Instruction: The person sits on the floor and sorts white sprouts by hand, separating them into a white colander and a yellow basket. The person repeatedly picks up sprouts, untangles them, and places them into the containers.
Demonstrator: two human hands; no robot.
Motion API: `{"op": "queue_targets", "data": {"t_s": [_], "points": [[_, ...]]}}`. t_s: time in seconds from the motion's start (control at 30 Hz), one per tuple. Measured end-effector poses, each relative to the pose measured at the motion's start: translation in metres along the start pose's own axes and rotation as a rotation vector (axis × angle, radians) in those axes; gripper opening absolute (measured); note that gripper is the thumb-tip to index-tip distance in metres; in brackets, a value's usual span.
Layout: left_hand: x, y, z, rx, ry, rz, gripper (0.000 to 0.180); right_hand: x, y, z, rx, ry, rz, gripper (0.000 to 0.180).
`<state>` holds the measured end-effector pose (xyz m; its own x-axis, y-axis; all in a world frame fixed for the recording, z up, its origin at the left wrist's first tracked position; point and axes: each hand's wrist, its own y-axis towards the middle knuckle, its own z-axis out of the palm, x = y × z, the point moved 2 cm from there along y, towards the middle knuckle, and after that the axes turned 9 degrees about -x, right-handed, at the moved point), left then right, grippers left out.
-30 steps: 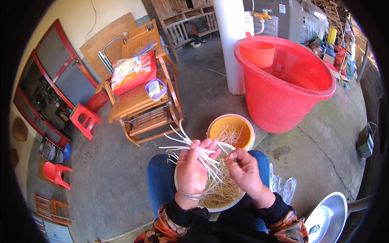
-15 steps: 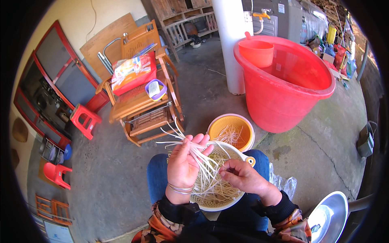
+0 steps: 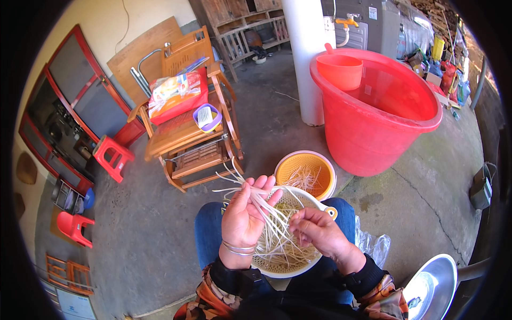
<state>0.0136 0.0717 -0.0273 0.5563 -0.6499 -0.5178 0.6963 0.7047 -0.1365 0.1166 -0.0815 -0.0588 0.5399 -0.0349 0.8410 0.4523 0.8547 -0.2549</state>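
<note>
My left hand (image 3: 242,221), palm up, holds a loose bunch of long, thin, whitish stems (image 3: 260,201) across its palm and fingers. Their ends stick out past the thumb side, and others droop toward the colander. My right hand (image 3: 320,232) is closed in a pinch close beside the bunch; whatever its fingertips hold is too small to make out. A cream colander (image 3: 290,273) rests on my lap under both hands, with many more such stems in it. Just beyond it, a yellow-orange basket (image 3: 285,168) set in a pale basin contains shorter, pinkish-white pieces.
A big red tub (image 3: 362,144) with a red dipper (image 3: 341,74) stands ahead right, by a white pillar (image 3: 305,64). Ahead left is a wooden chair (image 3: 181,141) bearing bags. A metal basin (image 3: 434,285) lies at lower right, near clear plastic (image 3: 376,245).
The view has shifted slightly. My right hand's fingers have changed position a little at the bunch's edge. The left hand keeps its hold on the stems.
</note>
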Motion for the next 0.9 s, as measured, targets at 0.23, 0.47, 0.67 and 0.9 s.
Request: {"op": "queue_targets", "data": {"t_s": [0.23, 0.47, 0.67, 0.9], "points": [[0.003, -0.001, 0.001, 0.044, 0.032, -0.036, 0.015, 0.0, -0.001, 0.009, 0.117, -0.122, -0.005, 0.007], [0.005, -0.004, 0.006, 0.011, 0.024, 0.009, 0.013, -0.003, 0.001, 0.002, -0.104, 0.149, 0.038, 0.006], [-0.004, 0.001, 0.005, 0.023, 0.027, 0.051, 0.014, -0.002, -0.006, 0.0, 0.097, -0.109, 0.088, 0.01], [0.0, -0.003, 0.008, 0.035, 0.037, 0.051, 0.014, -0.009, -0.006, 0.006, 0.15, -0.273, 0.02, 0.008]]}}
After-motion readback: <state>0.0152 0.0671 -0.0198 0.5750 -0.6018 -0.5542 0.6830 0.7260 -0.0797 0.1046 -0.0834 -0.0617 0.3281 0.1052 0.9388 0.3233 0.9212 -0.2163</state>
